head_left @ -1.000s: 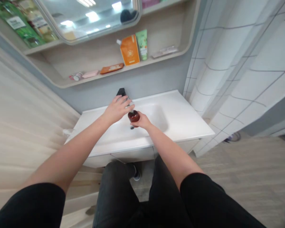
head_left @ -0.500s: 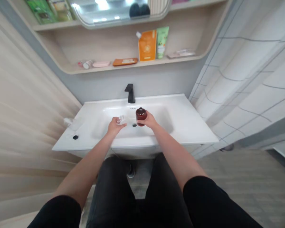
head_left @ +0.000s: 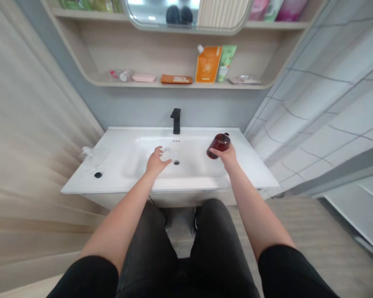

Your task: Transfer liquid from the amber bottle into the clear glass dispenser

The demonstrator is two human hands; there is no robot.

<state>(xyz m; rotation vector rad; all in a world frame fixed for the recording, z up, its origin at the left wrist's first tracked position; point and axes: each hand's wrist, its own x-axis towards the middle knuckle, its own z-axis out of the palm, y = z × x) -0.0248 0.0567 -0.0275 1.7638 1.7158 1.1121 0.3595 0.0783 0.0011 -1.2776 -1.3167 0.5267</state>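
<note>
My right hand [head_left: 226,155] is wrapped round a dark red-brown bottle [head_left: 219,142], which has no cap on its neck. The bottle leans to the right above the right side of the white basin [head_left: 202,165]. Over the basin's left half, my left hand [head_left: 157,162] has its fingers curved and its thumb stretched out. Between them is a small clear container [head_left: 165,150], faint against the white; its exact shape and how firmly it is held are hard to make out. The drain [head_left: 176,162] lies just right of my left thumb.
A black faucet [head_left: 175,121] stands behind the basin. On the left counter are a clear crumpled-looking item [head_left: 90,153] and a small black round piece [head_left: 98,175]. The shelf [head_left: 136,84] above holds an orange pouch [head_left: 208,64], a green tube [head_left: 226,62] and small packs.
My right hand has carried the bottle to the right, away from my left hand, and the bottle now tilts right. My left hand has shifted slightly, its fingers looking more spread.
</note>
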